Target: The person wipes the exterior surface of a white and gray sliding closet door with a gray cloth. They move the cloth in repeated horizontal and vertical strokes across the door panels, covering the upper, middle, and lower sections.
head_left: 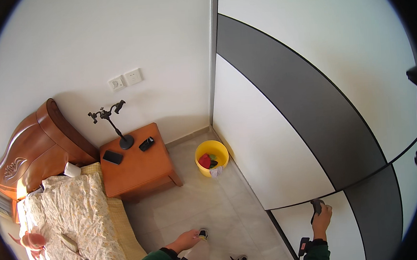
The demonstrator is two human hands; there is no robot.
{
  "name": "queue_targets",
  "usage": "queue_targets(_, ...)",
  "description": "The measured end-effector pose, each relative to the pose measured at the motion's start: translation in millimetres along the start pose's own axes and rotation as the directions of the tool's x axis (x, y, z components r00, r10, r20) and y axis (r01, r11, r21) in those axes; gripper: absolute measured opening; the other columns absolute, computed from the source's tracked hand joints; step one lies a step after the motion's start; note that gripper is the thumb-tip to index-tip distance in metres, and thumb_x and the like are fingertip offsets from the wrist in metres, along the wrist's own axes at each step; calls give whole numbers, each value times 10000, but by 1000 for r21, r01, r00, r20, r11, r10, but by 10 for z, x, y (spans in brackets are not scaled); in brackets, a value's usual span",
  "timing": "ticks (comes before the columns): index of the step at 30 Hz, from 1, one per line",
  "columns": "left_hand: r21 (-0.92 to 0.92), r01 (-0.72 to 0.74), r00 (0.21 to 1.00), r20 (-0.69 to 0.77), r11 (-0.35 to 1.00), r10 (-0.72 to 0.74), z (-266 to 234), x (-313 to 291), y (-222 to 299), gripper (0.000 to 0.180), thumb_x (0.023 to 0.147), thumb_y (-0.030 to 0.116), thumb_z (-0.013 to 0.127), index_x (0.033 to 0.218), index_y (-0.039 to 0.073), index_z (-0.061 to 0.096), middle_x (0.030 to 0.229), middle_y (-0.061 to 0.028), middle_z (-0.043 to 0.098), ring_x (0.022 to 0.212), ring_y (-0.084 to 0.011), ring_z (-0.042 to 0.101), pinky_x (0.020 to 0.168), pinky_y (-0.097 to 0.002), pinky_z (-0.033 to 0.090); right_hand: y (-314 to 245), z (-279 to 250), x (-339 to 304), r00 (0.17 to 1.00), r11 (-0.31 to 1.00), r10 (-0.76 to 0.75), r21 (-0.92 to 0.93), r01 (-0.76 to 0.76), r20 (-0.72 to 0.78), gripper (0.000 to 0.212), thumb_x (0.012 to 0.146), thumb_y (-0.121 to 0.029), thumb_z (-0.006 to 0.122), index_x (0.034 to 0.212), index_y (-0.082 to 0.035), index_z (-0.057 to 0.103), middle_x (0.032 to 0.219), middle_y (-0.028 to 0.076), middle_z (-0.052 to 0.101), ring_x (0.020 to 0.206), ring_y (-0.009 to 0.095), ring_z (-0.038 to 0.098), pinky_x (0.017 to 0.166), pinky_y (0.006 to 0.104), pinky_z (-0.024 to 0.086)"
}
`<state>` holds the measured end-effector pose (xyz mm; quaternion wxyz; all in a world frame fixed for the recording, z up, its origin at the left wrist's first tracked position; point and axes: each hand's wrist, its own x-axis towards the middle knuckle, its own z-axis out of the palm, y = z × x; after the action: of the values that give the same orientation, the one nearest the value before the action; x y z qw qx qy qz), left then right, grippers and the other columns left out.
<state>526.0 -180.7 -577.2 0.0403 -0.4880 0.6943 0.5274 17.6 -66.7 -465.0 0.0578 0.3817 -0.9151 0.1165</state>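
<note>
My right hand (322, 217) is closed around a dark, bunched cloth (316, 206). It holds the cloth against the white wardrobe door (316, 224), close to the dark seam between panels. My left hand (186, 239) hangs low over the floor with its fingers loosely bent, and nothing shows in it. Beyond that hand and to its right stands a yellow bucket (203, 171), with red, green and pale cloths inside; one pale cloth hangs over its rim. Both forearms are in green sleeves, with a small dark device strapped at each wrist.
The wardrobe's grey band (303, 99) curves up on the right. A wooden nightstand (141, 168) carries a black phone holder (126, 142), a phone (113, 157) and a small black device (146, 144). On the bed (85, 206) lie a brush (69, 242) and a pink plush toy (32, 242).
</note>
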Motion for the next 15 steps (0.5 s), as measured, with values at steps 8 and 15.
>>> queue_targets(8,75,111,989,92,991,-117,1003,-143,403,479,848,334,620,1199,13,567,1062,-152,665,990,-285,627,870,-344,486,250,-860,-224,958,975,-200,50,215,-208,498,687,80,656,1148,-106,634,1140,113,527,1055,319,512,885,413,467)
queue_targets(15,202,-105,948,316,974,36,1880,387,1366,478,860,343,614,1212,24,563,1086,-150,661,980,-273,628,857,-346,494,1467,-2432,-349,696,984,-167,-159,76,-699,530,672,125,621,1143,-115,658,1137,147,534,1009,340,514,823,403,464)
